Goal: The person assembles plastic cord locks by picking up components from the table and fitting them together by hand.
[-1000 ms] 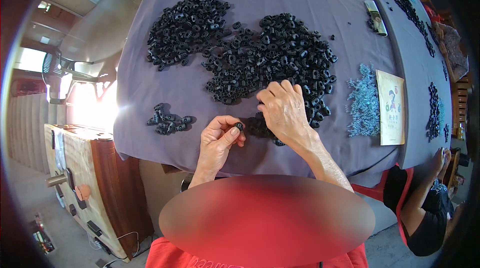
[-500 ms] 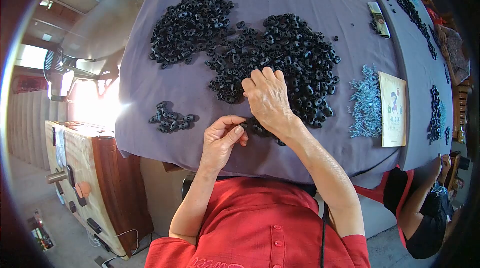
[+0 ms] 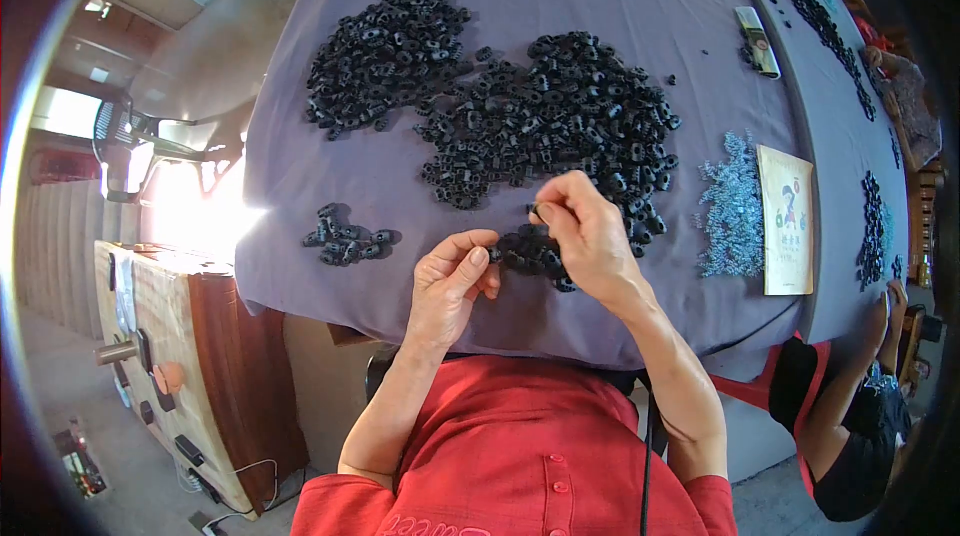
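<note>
My left hand (image 3: 450, 281) is near the table's front edge, thumb and forefinger pinched on a small black plastic part (image 3: 493, 254). To its right, my right hand (image 3: 592, 236) is closed in a pinch above the cloth. A dark bit, looking like another small black plastic part (image 3: 535, 209), shows at its fingertips, mostly covered by them. Under and beside this hand lies a small cluster of black parts (image 3: 530, 248). Beyond both hands spreads a large pile of black plastic parts (image 3: 540, 116), which joins a second pile (image 3: 385, 56) at the far left.
A few black parts (image 3: 345, 241) lie together on the left of the grey cloth (image 3: 300, 171). At right are a heap of tiny blue pieces (image 3: 730, 211), a printed booklet (image 3: 786, 221) and a narrow packet (image 3: 758, 43). Another person's arm (image 3: 850, 386) is at far right.
My right hand has come back from the large pile toward my left hand, its fingers now pinched. My left hand has barely moved and keeps its black part.
</note>
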Motion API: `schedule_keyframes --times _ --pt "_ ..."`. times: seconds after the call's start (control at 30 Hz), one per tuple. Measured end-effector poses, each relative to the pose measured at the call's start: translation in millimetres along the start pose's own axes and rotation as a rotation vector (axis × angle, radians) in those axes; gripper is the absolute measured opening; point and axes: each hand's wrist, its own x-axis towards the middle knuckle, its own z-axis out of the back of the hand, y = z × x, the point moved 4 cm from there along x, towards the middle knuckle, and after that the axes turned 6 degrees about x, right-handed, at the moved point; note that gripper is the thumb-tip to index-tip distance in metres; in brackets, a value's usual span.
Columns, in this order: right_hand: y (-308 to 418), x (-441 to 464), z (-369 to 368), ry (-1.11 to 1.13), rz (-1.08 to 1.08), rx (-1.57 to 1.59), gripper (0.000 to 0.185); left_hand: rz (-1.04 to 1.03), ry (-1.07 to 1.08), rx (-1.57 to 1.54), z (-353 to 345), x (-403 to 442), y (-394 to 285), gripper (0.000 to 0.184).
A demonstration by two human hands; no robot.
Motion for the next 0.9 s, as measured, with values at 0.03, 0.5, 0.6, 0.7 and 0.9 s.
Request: schedule_keyframes --times 0.03,0.5,0.6,0.7,0.9 --pt "-3.9 -7.5 6.7 -0.011 -0.137 0.161 0.009 -0.003 0.026 0.005 -6.3 -0.3 -1.2 0.021" --pt "-13.1 -73.2 47.8 -0.042 -0.262 0.372 0.022 0.11 0.181 0.038 -71.1 -0.5 17.9 0.02" --pt "-14.9 -81.7 49.7 -0.073 -0.26 0.387 0.019 0.14 0.191 0.029 -75.9 -3.8 22.5 0.02" --pt "-18.0 -90.2 50.6 -0.137 -0.218 0.356 0.016 0.163 0.183 0.036 -77.3 -5.9 27.0 0.019" --pt "-18.1 -97.5 58.0 -0.176 -0.136 0.232 0.013 0.15 0.198 0.074 -76.7 -6.4 32.2 0.017"
